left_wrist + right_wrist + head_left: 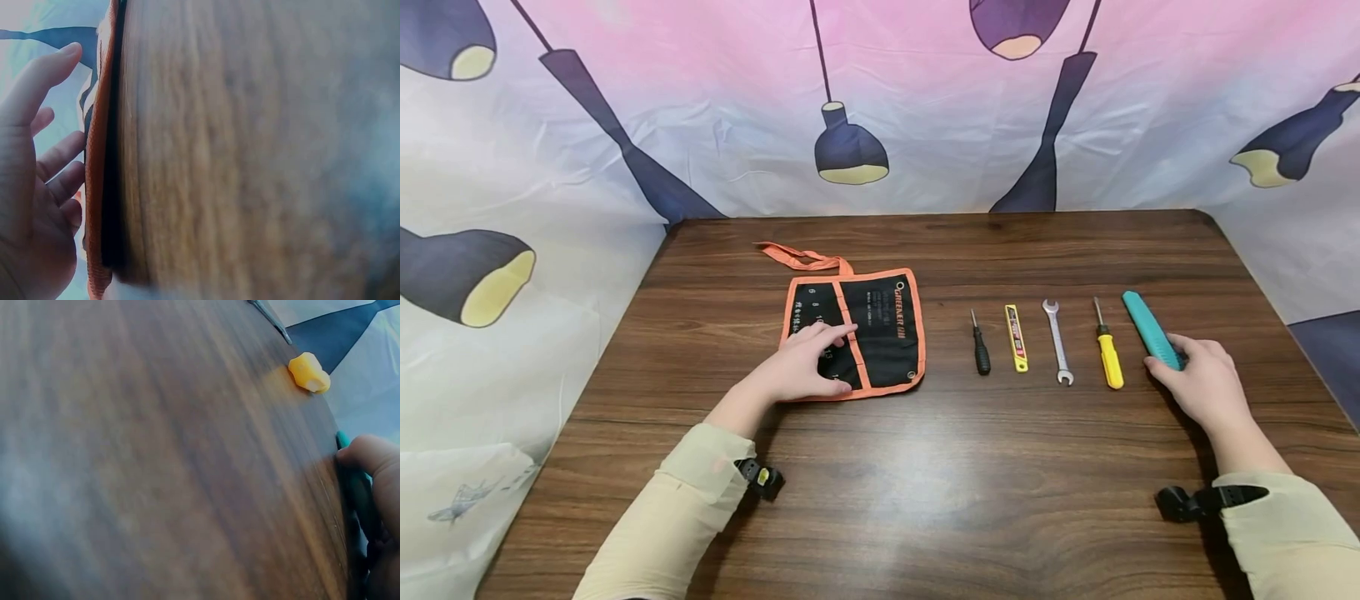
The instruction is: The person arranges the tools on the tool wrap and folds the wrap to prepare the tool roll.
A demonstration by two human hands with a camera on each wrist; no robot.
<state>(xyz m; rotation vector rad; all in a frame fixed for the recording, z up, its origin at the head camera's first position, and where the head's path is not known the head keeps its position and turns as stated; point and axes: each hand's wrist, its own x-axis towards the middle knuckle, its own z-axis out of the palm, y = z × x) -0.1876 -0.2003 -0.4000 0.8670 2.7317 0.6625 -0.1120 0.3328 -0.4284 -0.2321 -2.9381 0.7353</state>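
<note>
My left hand (pixel 801 362) is spread over the left part of a black tool pouch (pixel 887 333) with orange trim, thumb apart from the other fingers. In the left wrist view the fingertips of that hand (pixel 37 169) come right at the pouch's orange edge (pixel 95 169). At the right, my right hand (pixel 1206 379) grips the near end of a teal utility knife (pixel 1150 329), its thumb along the left side. The right wrist view shows the thumb of this hand (pixel 378 462) against the teal body (pixel 359 494); the other fingers are mostly hidden.
Between the hands lie a small black screwdriver (pixel 981 350), a narrow yellow packet (pixel 1017 337), an open-ended wrench (pixel 1058 342) and a yellow-handled screwdriver (pixel 1108 354), roughly in a row. An orange strap (pixel 805 260) trails behind the pouch on the wooden table (pixel 910 483). A patterned curtain (pixel 760 142) rises behind.
</note>
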